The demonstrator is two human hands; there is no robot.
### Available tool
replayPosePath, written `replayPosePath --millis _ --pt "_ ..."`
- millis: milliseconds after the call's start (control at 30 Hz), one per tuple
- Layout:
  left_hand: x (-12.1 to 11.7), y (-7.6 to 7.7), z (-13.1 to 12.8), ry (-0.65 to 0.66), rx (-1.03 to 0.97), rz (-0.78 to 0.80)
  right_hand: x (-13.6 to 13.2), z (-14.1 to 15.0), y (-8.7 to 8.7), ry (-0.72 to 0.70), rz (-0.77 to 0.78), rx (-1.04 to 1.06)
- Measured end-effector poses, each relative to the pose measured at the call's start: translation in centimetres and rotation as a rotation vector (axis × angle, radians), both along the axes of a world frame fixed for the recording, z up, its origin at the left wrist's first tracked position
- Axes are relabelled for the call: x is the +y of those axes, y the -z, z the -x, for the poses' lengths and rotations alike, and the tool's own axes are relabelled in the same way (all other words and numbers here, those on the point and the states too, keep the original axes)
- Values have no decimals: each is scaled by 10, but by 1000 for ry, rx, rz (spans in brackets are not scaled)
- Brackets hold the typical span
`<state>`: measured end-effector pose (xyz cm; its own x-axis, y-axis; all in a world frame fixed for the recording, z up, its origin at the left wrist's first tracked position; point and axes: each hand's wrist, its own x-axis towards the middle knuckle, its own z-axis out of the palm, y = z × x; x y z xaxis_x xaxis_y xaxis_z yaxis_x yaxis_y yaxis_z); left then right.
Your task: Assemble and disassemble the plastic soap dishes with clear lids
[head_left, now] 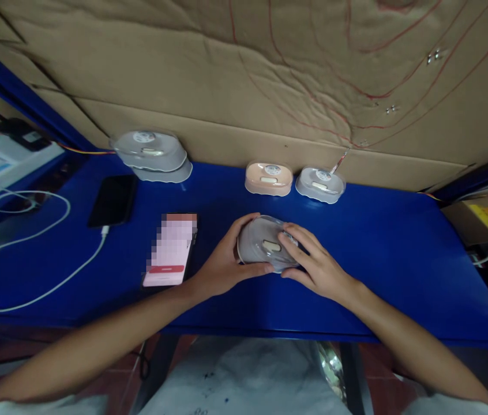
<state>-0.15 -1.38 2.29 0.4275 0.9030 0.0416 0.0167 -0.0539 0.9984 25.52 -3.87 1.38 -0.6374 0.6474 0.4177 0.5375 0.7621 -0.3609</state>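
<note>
A grey oval plastic box with a clear lid (256, 239) is held just above or on the blue table, in the middle of the view; I cannot tell which. My left hand (231, 253) wraps round its left end, thumb along the near side. Over its right end lies my right hand (311, 256), its fingers on the lid by a round sticker and its thumb low at the near edge. A pale oblong piece (271, 246) shows on the lid between the hands.
Behind stand a peach box (269, 179), another grey box (321, 185) and stacked grey boxes (153, 154). A lit phone (170, 248) lies left of my hands, beside a dark phone (113, 200) on a white cable (77, 278). Cardboard (183, 75) backs the blue table (378, 248).
</note>
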Motion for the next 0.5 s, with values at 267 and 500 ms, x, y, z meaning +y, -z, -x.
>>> replayPosePath --millis 267,500 --pt "16 4 0 -52 400 -438 11 -21 -21 85 86 -148" --pt "117 -20 -20 -27 972 -721 19 -89 -37 276 248 -275"
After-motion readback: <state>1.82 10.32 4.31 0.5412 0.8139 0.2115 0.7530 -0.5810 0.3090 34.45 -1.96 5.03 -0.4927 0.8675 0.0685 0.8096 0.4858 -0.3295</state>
